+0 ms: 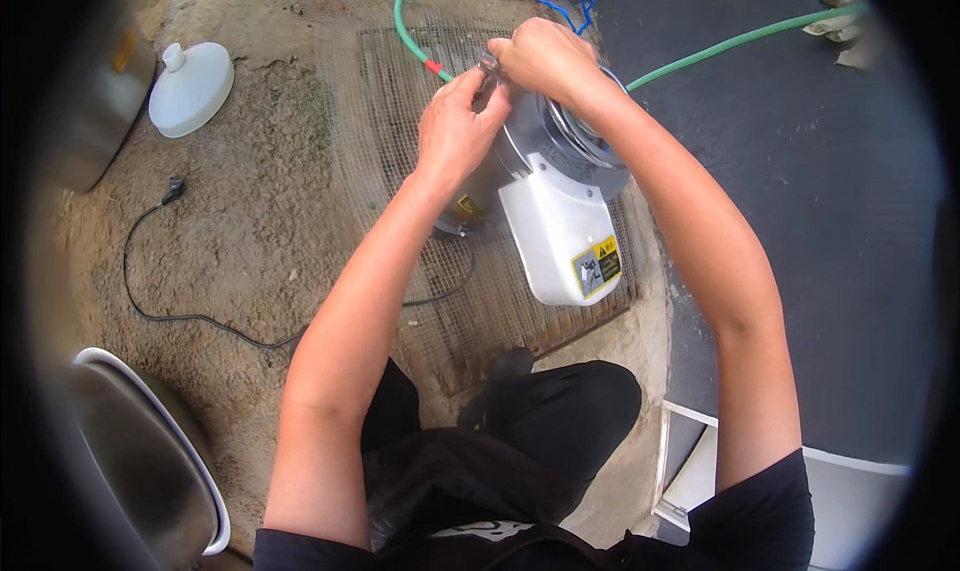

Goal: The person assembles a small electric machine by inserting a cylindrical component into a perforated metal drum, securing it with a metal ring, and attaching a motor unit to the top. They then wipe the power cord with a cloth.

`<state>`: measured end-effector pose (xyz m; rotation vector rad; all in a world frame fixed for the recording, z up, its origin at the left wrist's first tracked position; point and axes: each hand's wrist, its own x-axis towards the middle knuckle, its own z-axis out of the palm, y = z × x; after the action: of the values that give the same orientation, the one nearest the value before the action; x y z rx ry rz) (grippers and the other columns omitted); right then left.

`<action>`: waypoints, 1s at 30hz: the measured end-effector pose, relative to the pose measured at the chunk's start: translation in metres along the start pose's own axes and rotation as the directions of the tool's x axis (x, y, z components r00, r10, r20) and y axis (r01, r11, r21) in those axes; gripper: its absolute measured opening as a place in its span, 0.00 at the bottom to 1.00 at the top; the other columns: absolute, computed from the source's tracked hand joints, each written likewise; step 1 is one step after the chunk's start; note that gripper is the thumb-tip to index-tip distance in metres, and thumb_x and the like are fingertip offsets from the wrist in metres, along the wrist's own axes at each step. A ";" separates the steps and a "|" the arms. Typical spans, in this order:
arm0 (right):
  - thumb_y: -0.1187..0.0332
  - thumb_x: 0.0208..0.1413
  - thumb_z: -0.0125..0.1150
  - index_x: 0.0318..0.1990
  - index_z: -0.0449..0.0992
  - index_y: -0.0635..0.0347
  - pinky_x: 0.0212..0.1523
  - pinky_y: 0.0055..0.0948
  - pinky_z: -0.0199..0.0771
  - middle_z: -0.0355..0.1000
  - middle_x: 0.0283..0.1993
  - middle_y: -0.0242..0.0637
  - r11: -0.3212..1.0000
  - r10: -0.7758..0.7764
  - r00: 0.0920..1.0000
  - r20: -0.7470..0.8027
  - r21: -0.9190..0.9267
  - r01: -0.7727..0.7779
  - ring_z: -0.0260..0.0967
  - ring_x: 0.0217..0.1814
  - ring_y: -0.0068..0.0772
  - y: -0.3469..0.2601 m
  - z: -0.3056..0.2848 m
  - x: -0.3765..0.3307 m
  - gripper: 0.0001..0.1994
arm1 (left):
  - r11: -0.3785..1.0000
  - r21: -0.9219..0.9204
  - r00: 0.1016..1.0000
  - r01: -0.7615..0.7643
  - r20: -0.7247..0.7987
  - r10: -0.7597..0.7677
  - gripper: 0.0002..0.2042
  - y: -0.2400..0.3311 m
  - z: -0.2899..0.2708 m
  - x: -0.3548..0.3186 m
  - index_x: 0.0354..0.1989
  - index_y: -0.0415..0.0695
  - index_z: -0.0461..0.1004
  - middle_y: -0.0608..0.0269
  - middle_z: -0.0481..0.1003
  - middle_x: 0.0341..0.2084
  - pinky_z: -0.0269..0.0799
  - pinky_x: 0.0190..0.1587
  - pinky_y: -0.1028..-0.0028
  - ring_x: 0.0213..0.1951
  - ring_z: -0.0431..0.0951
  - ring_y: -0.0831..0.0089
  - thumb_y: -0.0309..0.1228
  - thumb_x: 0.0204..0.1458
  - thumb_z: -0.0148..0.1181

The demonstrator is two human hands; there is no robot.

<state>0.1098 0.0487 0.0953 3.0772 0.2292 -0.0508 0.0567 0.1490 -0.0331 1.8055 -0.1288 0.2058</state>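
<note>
Though a metal fitting [488, 63] lies between left fingers [462, 89] and right fingers [512, 57], their grip is unclear.

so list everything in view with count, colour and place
machine: one, silver-white, upper centre
fitting: one, silver, machine's far edge
label: one, yellow-black, machine cover
hose: two visible stretches, green, machine's both sides
cord: one, blue, top
mesh: one, grey, beneath machine
lid: one, white, upper left
cable: one, black, left
metal containers: two, silver, left edge
sheet: one, dark grey, right
scraps: unclear count, beige, upper right
framed objects: unclear count, white, lower right
ground: one, brown, left
trousers: one pair, black, bottom centre
forearms: two, bare, centre
left hand: one, bare, at fitting
right hand: one, bare, at fitting
</note>
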 end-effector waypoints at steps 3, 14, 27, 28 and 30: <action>0.63 0.57 0.65 0.38 0.83 0.64 0.46 0.49 0.79 0.81 0.40 0.46 0.926 -0.326 0.934 -0.148 -0.249 0.283 0.79 0.47 0.53 0.011 -0.005 -0.014 0.12 | 0.998 -0.018 0.996 -0.054 -0.067 0.053 0.22 0.001 0.000 -0.002 0.54 0.42 0.78 0.54 0.81 0.47 0.75 0.52 0.57 0.50 0.81 0.52 0.46 0.60 0.59; 0.63 0.48 0.70 0.33 0.84 0.57 0.40 0.36 0.83 0.80 0.38 0.33 0.362 -0.877 0.465 0.122 -0.469 0.806 0.78 0.47 0.39 0.026 -0.035 0.013 0.09 | 0.998 -0.061 1.000 -0.020 -0.018 0.019 0.22 -0.005 0.002 0.003 0.49 0.42 0.79 0.52 0.81 0.41 0.75 0.50 0.59 0.47 0.81 0.53 0.49 0.60 0.61; 0.61 0.50 0.64 0.33 0.80 0.53 0.46 0.38 0.74 0.74 0.37 0.32 0.191 -0.945 0.279 0.168 -0.409 0.892 0.71 0.46 0.38 0.042 -0.055 0.032 0.08 | 0.992 -0.119 0.999 0.038 0.001 -0.038 0.19 -0.011 0.009 0.005 0.49 0.42 0.79 0.51 0.80 0.37 0.75 0.47 0.59 0.42 0.80 0.54 0.44 0.58 0.62; 0.62 0.52 0.64 0.35 0.80 0.54 0.47 0.38 0.74 0.75 0.38 0.33 0.180 -0.942 0.277 0.189 -0.412 0.893 0.72 0.47 0.38 0.041 -0.054 0.032 0.08 | 0.992 -0.120 0.999 0.039 0.003 -0.039 0.18 -0.012 0.009 0.005 0.49 0.43 0.79 0.51 0.80 0.37 0.75 0.46 0.59 0.41 0.80 0.54 0.44 0.59 0.62; 0.63 0.56 0.62 0.37 0.81 0.56 0.48 0.39 0.75 0.77 0.40 0.35 0.165 -0.934 0.278 0.225 -0.420 0.892 0.74 0.48 0.39 0.038 -0.048 0.032 0.08 | 0.991 -0.131 1.000 0.022 -0.014 -0.024 0.18 -0.011 0.010 0.005 0.49 0.43 0.79 0.51 0.80 0.37 0.74 0.46 0.59 0.41 0.80 0.54 0.43 0.59 0.62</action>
<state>0.1488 0.0189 0.1439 1.9310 1.7950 0.0856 0.0647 0.1425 -0.0448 1.6735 -0.1080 0.1907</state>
